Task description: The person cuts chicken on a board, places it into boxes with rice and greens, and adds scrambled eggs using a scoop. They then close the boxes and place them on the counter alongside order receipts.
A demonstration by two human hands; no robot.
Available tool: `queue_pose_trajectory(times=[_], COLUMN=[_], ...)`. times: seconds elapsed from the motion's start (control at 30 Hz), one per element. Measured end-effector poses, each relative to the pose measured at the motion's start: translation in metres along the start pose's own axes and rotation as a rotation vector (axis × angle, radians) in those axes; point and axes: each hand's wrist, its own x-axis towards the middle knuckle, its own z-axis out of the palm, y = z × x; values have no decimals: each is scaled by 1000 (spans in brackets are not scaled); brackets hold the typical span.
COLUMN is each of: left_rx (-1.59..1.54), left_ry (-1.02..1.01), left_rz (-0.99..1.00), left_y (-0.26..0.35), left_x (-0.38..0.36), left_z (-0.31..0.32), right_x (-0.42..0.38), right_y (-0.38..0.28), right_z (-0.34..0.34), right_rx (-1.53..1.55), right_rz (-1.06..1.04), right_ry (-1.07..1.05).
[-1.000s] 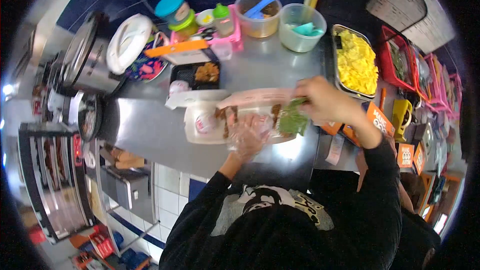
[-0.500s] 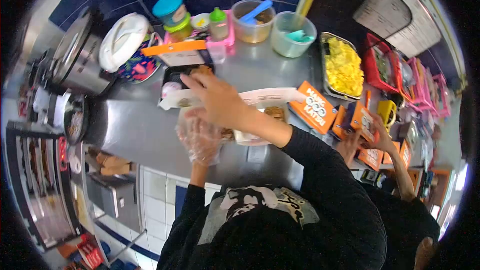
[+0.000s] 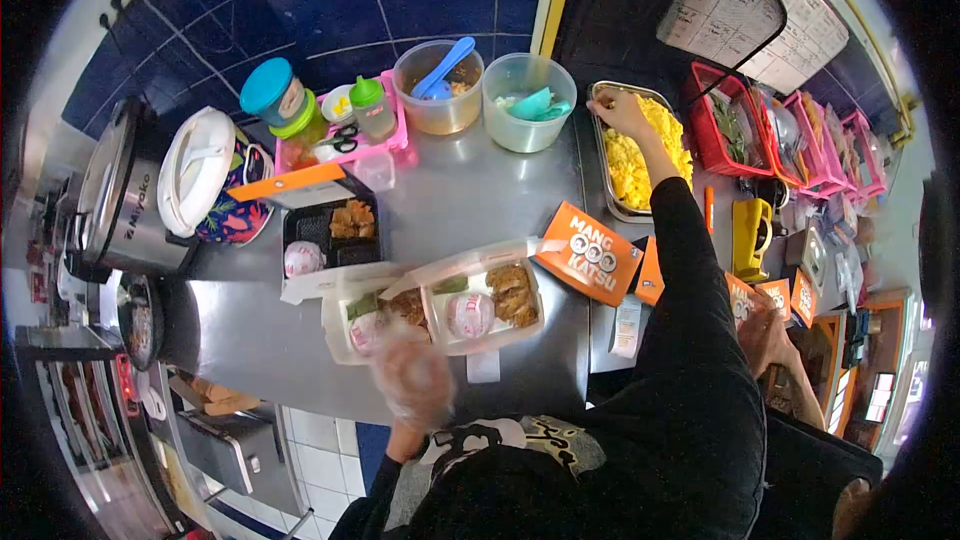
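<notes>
My right hand (image 3: pixel 622 112) is at the upper left corner of a metal tray (image 3: pixel 606 166) full of yellow scrambled-egg-like food (image 3: pixel 628 162). Its fingers are bent together at the rim; what they hold, if anything, is hidden. My left hand (image 3: pixel 413 380), in a clear plastic glove, is smeared by motion in front of the left open white box (image 3: pixel 338 340). A second open white box (image 3: pixel 450 345) stands beside it. Both contain a paper-wrapped ball and browned fried pieces. Behind them, an open black box (image 3: pixel 345 252) with an orange-edged lid contains a wrapped ball and brown chunks.
An orange printed box (image 3: pixel 592 252) lies right of the white boxes. Two round tubs (image 3: pixel 437 90) and a pink basket (image 3: pixel 400 130) line the wall. A cooker (image 3: pixel 150 205) stands left. At right are red baskets (image 3: pixel 722 145) and a co-worker's hand (image 3: pixel 765 335) at orange boxes.
My right hand has moved from above the black box to the egg tray. My gloved left hand has drawn back toward my body. The view has shifted, uncovering the boxes' contents.
</notes>
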Motion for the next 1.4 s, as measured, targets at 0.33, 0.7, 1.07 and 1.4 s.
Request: queue_pose_trajectory(times=[0.33, 0.7, 1.07, 1.4], left_rx=[-1467, -2029, -1896, -2215], left_ry=[-657, -549, -713, -711], left_rz=[-564, -1514, -1414, -1201], left_y=[91, 129, 116, 101], left_x=[52, 110, 98, 78], left_z=[194, 299, 317, 353], right_x=[-68, -164, -141, -176], right_y=[-4, -15, 15, -12], right_z=[-35, -27, -65, -36], right_rx=[-516, -688, 142, -706], right_rz=[35, -68, 296, -68], right_ry=[-40, -337, -544, -277])
